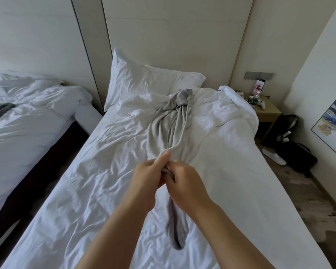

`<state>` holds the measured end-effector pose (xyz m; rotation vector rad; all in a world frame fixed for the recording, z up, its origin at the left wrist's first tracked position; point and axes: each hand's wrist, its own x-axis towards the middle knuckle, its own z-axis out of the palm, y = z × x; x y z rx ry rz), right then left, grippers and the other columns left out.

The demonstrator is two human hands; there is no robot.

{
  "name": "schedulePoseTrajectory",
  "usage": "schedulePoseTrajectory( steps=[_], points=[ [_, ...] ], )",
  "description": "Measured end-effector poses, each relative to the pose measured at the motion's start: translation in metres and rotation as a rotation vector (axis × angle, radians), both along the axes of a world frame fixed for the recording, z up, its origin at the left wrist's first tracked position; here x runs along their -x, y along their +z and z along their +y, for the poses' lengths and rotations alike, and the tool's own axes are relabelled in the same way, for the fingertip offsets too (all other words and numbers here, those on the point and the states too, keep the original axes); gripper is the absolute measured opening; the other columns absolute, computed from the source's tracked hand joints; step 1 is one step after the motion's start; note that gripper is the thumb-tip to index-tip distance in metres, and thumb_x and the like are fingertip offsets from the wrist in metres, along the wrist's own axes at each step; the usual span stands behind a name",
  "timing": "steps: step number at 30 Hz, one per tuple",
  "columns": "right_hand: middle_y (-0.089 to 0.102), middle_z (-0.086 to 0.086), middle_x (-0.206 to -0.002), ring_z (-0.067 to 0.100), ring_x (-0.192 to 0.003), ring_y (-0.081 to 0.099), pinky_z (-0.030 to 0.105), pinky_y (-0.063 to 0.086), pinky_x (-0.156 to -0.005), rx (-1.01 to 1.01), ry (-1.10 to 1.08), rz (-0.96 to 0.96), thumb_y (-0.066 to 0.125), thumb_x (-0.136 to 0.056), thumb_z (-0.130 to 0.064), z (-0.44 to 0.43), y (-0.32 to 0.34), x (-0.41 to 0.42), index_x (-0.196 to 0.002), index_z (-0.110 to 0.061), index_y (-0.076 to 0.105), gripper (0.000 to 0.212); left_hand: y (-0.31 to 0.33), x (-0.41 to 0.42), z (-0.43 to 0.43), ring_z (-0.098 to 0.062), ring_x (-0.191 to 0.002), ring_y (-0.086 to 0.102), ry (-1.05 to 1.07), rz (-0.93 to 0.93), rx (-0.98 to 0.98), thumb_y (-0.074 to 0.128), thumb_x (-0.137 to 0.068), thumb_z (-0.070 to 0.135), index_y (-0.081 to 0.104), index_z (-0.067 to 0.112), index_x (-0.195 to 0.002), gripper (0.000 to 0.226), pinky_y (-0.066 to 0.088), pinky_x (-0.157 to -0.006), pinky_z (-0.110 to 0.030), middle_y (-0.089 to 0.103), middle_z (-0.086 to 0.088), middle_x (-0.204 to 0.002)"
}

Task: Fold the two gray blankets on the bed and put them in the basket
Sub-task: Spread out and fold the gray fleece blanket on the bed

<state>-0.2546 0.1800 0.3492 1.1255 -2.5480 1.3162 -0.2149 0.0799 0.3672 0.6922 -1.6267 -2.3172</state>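
Two hands meet on my feed: left hand (148, 178) and right hand (185, 181) both pinch the gray blanket (173, 129), fingers curled; it lies bunched (long, ropy) along the white bed (81, 181).

Centre: bed (97, 200), head end against far wall. On bed: blanket (175, 123), strung lengthwise from head end toward near end. Behind blanket, at head: pillow (144, 80). Right of blanket, on bed: bunched duvet (227, 113). At blanket's middle stretch: left hand (149, 177) and right hand (184, 181), side by side, both gripping it. Left of bed, across a gap: second bed (37, 117), cloth (0, 108) on it. Right of bed head: nightstand (270, 111). Before nightstand, on floor: slipper (273, 156) and bag (297, 158).
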Motion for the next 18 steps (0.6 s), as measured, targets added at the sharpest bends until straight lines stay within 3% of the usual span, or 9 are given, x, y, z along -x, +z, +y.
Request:
schedulePoseTrajectory(
  steps=[2,4,7,9,12,15,18],
  points=[
    [0.066,-0.003,-0.096,0.006,-0.088,0.061,0.026,0.051,-0.076,0.061,0.03,-0.017,0.043,-0.095,-0.018,0.001,-0.001,0.0,-0.112,-0.019,0.065,0.027,-0.002,0.0,-0.001,-0.02,-0.071,0.072,-0.025,0.026,0.027,0.064,-0.089,0.032,0.069,-0.005,-0.076,0.04,0.054,-0.062,-0.021,0.071,-0.014,-0.07],
    [0.062,-0.009,-0.093,0.0,-0.088,0.058,0.018,0.048,-0.078,0.169,0.032,0.006,0.047,-0.09,-0.011,0.003,-0.006,-0.003,-0.117,-0.016,0.063,0.032,-0.001,0.001,-0.002,-0.023,-0.067,0.07,-0.035,0.045,0.05,0.058,-0.093,0.03,0.069,0.001,-0.066,0.041,0.053,-0.061,-0.022,0.069,-0.017,-0.065],
    [0.051,-0.023,-0.09,-0.013,-0.085,0.051,0.002,0.04,-0.078,0.343,-0.15,0.077,0.054,-0.075,-0.003,0.002,-0.019,-0.009,-0.118,-0.009,0.062,0.044,0.002,0.005,0.0,-0.029,-0.068,0.07,-0.033,0.011,-0.007,0.05,-0.098,0.028,0.067,-0.003,-0.073,0.044,0.055,-0.061,-0.026,0.067,-0.024,-0.066],
    [0.047,-0.017,-0.084,-0.011,-0.077,0.047,0.0,0.037,-0.073,0.424,-0.277,0.171,0.052,-0.072,-0.008,0.0,-0.025,-0.011,-0.108,-0.008,0.062,0.037,0.003,0.006,0.003,-0.032,-0.069,0.069,-0.068,0.004,-0.081,0.045,-0.1,0.03,0.064,-0.009,-0.074,0.05,0.056,-0.061,-0.026,0.065,-0.027,-0.064],
    [0.05,-0.006,-0.09,-0.004,-0.08,0.048,0.0,0.037,-0.078,0.487,-0.263,0.262,0.051,-0.083,-0.014,0.001,-0.035,-0.008,-0.105,-0.014,0.054,0.023,0.01,0.009,0.001,-0.025,-0.066,0.07,0.022,-0.007,-0.28,0.05,-0.097,0.033,0.066,-0.003,-0.085,0.041,0.058,-0.06,-0.029,0.068,-0.018,-0.074],
    [0.057,0.003,-0.091,0.007,-0.081,0.054,0.006,0.043,-0.074,0.406,-0.221,0.262,0.053,-0.088,-0.015,0.0,-0.055,-0.001,-0.104,-0.01,0.056,0.016,0.018,0.013,-0.009,-0.02,-0.073,0.07,0.056,0.022,-0.38,0.052,-0.094,0.041,0.065,-0.001,-0.094,0.043,0.057,-0.073,-0.032,0.071,-0.014,-0.086],
    [0.054,0.0,-0.092,0.017,-0.074,0.057,0.023,0.043,-0.061,0.066,-0.297,0.095,0.058,-0.085,-0.015,0.001,-0.089,0.011,-0.103,-0.014,0.059,0.018,0.018,0.014,-0.021,-0.018,-0.078,0.073,0.059,0.028,-0.472,0.052,-0.093,0.044,0.065,0.002,-0.097,0.045,0.059,-0.072,-0.032,0.075,-0.012,-0.086]
  ],
)
